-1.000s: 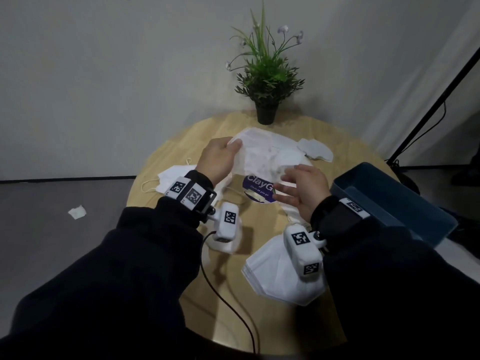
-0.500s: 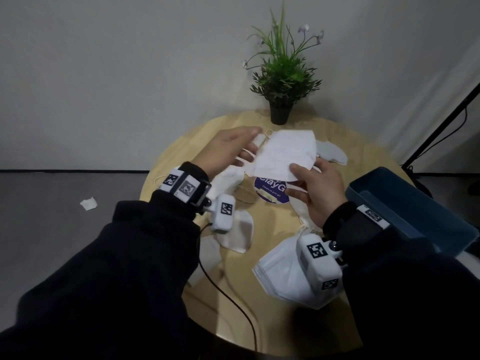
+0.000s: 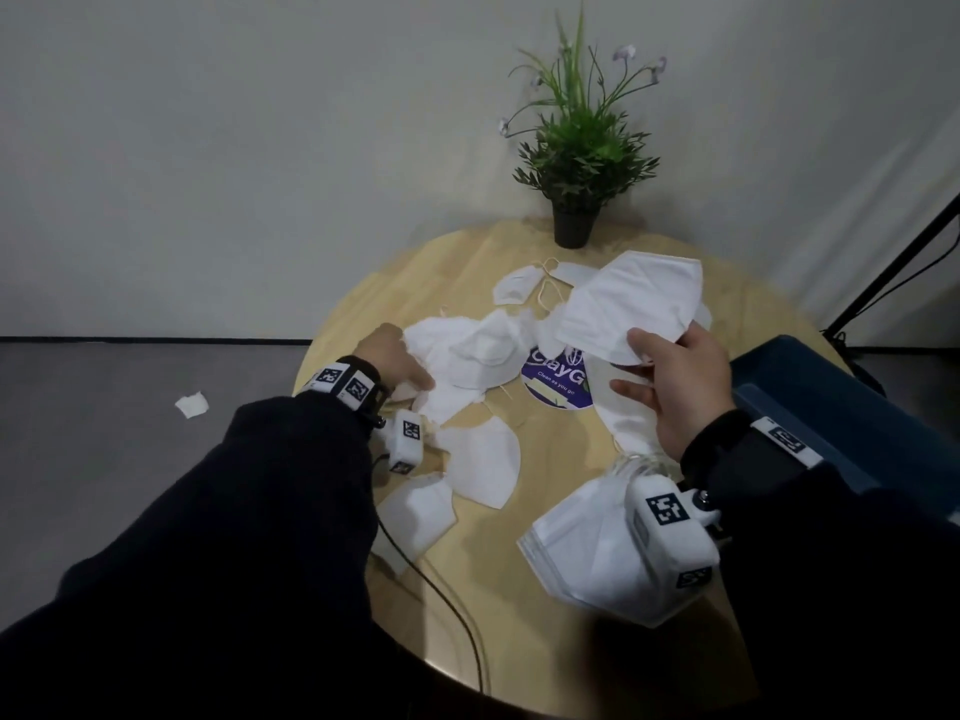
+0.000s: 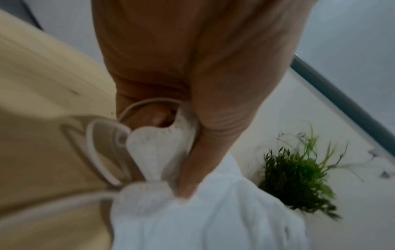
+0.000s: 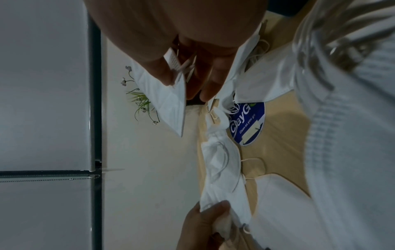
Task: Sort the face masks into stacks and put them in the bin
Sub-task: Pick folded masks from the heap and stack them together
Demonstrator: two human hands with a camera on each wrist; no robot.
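Note:
My right hand [image 3: 670, 376] [image 5: 188, 81] pinches a folded white mask [image 3: 634, 306] [image 5: 169, 104] by its lower edge and holds it up over the round wooden table [image 3: 675, 641]. My left hand [image 3: 395, 361] [image 4: 192, 118] grips another white mask [image 3: 467, 356] [image 4: 162, 152] at its end, low over the table's left side; its ear loops [image 4: 102, 148] trail on the wood. A neat stack of folded masks [image 3: 587, 553] lies at the front right, partly behind my right wrist camera. Several loose masks [image 3: 483, 459] are scattered mid-table. The dark blue bin [image 3: 852, 407] stands at the right edge.
A potted plant [image 3: 576, 163] stands at the table's far edge. A round blue sticker [image 3: 556, 379] is on the table centre. A black cable [image 3: 441, 589] runs from my left wrist across the front of the table. A scrap of paper [image 3: 191, 405] lies on the floor at left.
My right hand has carried its mask up and to the right. My left hand let go of that mask, dropped back to the left and took hold of another mask on the table.

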